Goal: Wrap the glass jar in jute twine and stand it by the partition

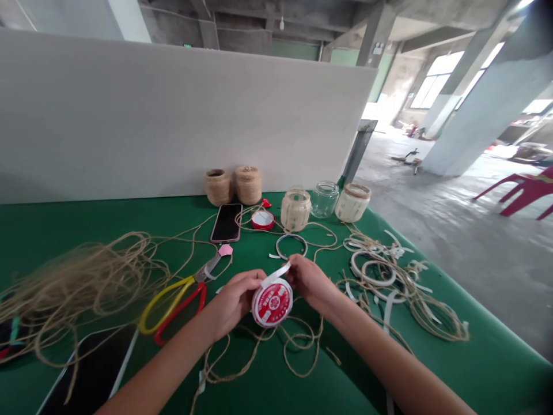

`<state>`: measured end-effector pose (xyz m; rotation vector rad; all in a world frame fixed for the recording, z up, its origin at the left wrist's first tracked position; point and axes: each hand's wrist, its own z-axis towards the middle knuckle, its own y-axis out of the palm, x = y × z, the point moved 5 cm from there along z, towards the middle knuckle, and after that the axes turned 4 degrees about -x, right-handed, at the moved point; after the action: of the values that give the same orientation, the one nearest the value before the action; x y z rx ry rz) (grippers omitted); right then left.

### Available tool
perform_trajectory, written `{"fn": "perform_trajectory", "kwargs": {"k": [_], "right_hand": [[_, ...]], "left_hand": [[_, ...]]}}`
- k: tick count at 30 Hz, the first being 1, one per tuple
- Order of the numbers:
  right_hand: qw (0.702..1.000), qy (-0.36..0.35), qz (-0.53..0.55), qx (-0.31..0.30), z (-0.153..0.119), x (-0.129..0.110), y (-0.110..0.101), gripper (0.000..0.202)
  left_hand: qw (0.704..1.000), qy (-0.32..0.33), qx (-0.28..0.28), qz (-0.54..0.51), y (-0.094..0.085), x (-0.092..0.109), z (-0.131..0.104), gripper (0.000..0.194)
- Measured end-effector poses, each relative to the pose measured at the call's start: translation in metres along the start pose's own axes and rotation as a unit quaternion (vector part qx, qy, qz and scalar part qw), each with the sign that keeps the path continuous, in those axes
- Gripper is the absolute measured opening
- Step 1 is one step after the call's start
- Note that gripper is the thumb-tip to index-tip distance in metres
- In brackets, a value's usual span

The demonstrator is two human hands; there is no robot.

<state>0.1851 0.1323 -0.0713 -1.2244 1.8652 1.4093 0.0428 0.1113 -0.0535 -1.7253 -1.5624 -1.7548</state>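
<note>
My left hand (237, 302) grips a roll of white tape with a red printed face (273, 302), held above the table. A short white strip of tape (276, 275) peels up from the roll, and its far end is pinched by the fingertips of my right hand (309, 279). Just beyond the hands lies a thin, dark tape ring (292, 246). Left of them rest scissors with one yellow and one red handle (181, 305), a pink piece at the tip. Loose jute twine (259, 351) loops across the green tabletop under the hands.
Glass jars (325, 200), some taped, and twine-wrapped jars (248, 185) stand along the back. A phone (227, 223) and a red-rimmed lid (262, 219) lie before them. Tangled twine (86, 276) covers the left; twine and tape rings (380, 270) sit right. A tablet-like device (90, 369) lies front left.
</note>
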Motion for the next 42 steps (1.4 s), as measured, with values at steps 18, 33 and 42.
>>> {"fn": "perform_trajectory", "kwargs": {"k": [18,33,42], "right_hand": [[0.984,-0.103,0.126,0.079,0.019,-0.036,-0.036,0.016],[0.964,-0.145,0.161,0.153,0.022,-0.053,-0.065,0.017],[0.947,-0.185,0.140,0.221,0.026,-0.058,-0.082,0.015]], "left_hand": [[0.996,0.057,-0.019,-0.061,0.003,0.010,-0.007,0.013],[0.969,0.157,0.093,-0.165,-0.016,0.031,-0.010,0.007],[0.946,0.255,0.118,-0.164,-0.032,0.045,-0.009,0.013]]}}
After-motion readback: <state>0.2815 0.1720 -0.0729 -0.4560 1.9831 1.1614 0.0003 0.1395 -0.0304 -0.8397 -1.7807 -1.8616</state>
